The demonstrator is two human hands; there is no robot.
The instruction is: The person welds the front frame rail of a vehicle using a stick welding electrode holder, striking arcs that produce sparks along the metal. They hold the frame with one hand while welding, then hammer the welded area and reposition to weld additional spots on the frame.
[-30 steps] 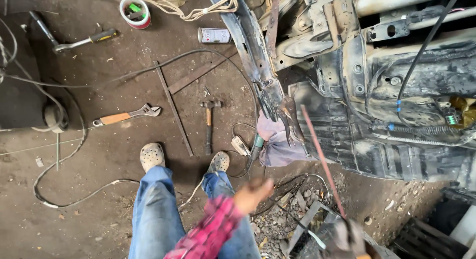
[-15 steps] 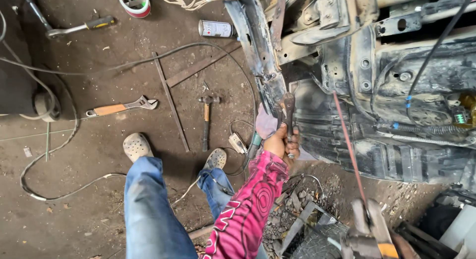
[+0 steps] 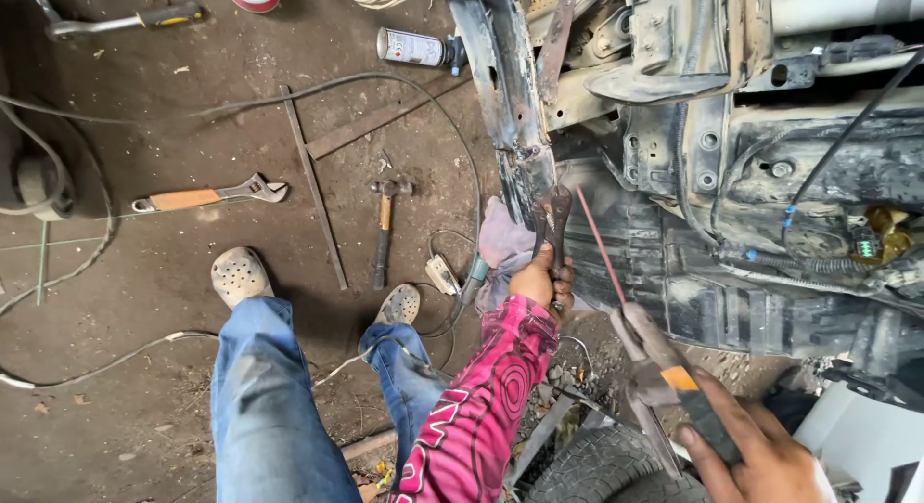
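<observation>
My left hand (image 3: 539, 280), in a pink patterned sleeve, grips a pair of dark locking pliers (image 3: 555, 217) clamped on the lower end of a rusty, burnt car frame rail (image 3: 505, 108). My right hand (image 3: 760, 455) holds a welding electrode holder (image 3: 664, 363) with an orange band. A thin reddish welding rod (image 3: 599, 243) sticks up from it, its tip close beside the pliers. A crumpled pale rag (image 3: 500, 238) lies just left of my left hand.
On the dirt floor lie a hammer (image 3: 385, 229), an adjustable wrench (image 3: 207, 195) with an orange handle, a spray can (image 3: 412, 47), flat steel strips (image 3: 313, 190) and loose cables. The stripped car body (image 3: 770, 156) fills the right. A tyre (image 3: 602, 464) sits below.
My left hand rose from near my knees to the frame rail and took hold of the pliers. My right hand brought the electrode holder up and left, nearer the rail.
</observation>
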